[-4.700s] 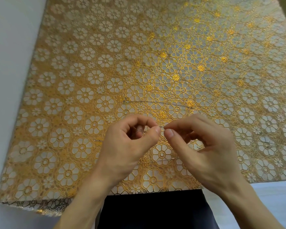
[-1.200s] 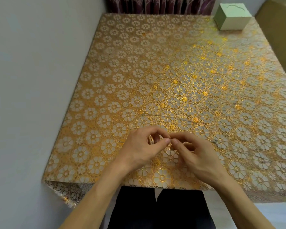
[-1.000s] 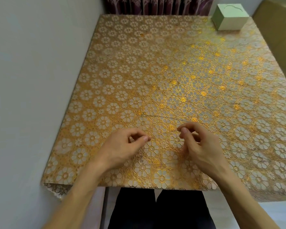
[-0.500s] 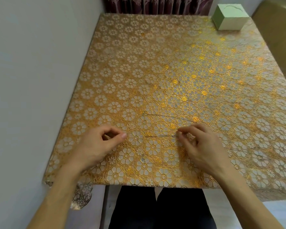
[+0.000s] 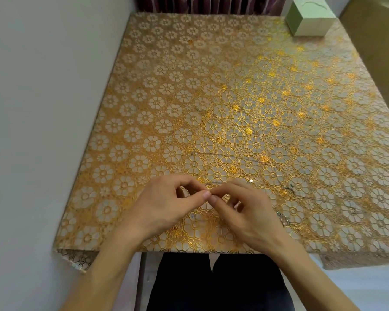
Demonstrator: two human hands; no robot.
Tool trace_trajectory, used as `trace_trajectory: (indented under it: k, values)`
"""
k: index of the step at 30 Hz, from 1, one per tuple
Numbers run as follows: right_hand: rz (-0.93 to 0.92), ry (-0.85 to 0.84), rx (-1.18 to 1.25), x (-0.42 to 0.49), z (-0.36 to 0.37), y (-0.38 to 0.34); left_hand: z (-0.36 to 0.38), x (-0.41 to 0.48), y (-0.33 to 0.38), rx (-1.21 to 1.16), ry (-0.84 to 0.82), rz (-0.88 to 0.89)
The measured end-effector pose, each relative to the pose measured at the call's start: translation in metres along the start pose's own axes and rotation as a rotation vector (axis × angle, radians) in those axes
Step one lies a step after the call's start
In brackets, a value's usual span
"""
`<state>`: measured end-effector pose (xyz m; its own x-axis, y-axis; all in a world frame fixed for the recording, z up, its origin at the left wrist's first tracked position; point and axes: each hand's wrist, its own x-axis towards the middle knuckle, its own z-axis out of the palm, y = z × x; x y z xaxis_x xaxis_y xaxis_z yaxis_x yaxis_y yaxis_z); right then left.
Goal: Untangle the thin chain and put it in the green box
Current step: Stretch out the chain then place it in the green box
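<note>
A pale wall (image 5: 43, 108) runs along the left side of the bench (image 5: 211, 63). A gold flowered cloth (image 5: 144, 135) covers the bench and hangs over its near left corner. My left hand (image 5: 166, 205) hovers just over the near edge of the bench, about midway along it. Its fingers (image 5: 206, 195) are curled, thumb and forefinger pressed together in a pinch on the thin chain (image 5: 215, 183). A short stretch of the chain shows as a fine line just beyond my fingertips, close above the bench. My right hand (image 5: 249, 212) meets the left tip to tip. Its thumb and forefinger pinch the same chain and its other fingers are bent loosely beneath. A small bright speck (image 5: 251, 180) sits on the bench just past my right knuckles. Right of that hand, two little dark tangles of fine strand (image 5: 288, 189) (image 5: 283, 218) lie on the bench. I cannot tell whether they belong to this chain. Below the near edge of the bench, my dark trousers (image 5: 216, 283) show. The green box (image 5: 310, 17) stands closed on the far right corner of the bench, well apart from my hands. A dark patterned curtain (image 5: 211, 4) hangs behind the far edge. A tan surface (image 5: 380, 52) stands off the right side of the bench.
</note>
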<state>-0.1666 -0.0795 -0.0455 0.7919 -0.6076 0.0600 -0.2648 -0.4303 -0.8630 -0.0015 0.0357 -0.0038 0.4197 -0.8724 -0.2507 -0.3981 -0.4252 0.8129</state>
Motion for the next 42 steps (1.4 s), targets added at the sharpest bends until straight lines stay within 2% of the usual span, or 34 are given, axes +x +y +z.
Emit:
trace_trajectory:
  k: [19, 28, 36, 42]
  values:
    - [0.113, 0.228, -0.037, -0.02, -0.022, 0.011, 0.02, 0.006, 0.007, -0.051, 0.077, 0.004]
    - [0.067, 0.155, -0.051, -0.011, -0.03, 0.004, 0.027, 0.025, 0.024, 0.172, -0.044, 0.141]
    - [0.054, 0.115, -0.133, -0.01, -0.031, 0.006, 0.029, 0.031, 0.033, 0.21, -0.01, 0.186]
    - [0.067, 0.081, -0.065, -0.012, -0.036, 0.008, 0.029, 0.03, 0.031, 0.224, -0.062, 0.212]
